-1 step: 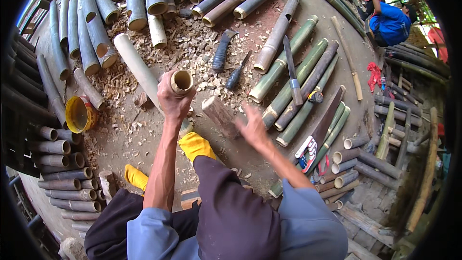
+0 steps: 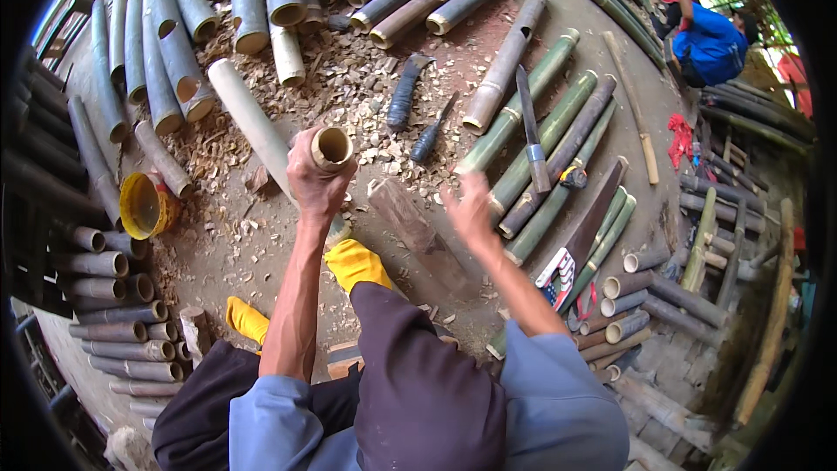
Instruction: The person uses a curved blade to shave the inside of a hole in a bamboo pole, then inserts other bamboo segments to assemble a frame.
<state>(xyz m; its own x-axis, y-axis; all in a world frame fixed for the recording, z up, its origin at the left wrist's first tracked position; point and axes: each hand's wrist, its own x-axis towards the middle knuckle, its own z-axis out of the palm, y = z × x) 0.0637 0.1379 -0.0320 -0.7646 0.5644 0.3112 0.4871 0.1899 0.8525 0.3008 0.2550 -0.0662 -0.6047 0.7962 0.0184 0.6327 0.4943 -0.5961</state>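
Observation:
My left hand [image 2: 318, 179] is closed around a short upright bamboo tube [image 2: 332, 148], its open mouth facing up. Behind that hand a long pale bamboo pole [image 2: 248, 109] lies slanting on the ground, partly hidden by it. My right hand [image 2: 472, 214] is blurred by motion; its thumb stands apart from the fingers and nothing shows in it. It hovers just right of a rough wooden block [image 2: 403, 214], whose lower end is smeared. Beyond lie a dark-wrapped tool [image 2: 405, 92] and a narrow blade with a dark handle [image 2: 427, 139].
Cut bamboo lengths [image 2: 540, 139] lie at right, with a chisel-like tool [image 2: 532, 135] and a handsaw [image 2: 588, 231] across them. Wood chips cover the ground. A yellow bucket [image 2: 146, 207] stands left, by stacked tubes [image 2: 122, 331]. A person in blue [image 2: 711, 48] is far right.
My right hand has moved right and slightly up, away from the wooden block. More of the block's length shows. My left hand stays on the bamboo tube.

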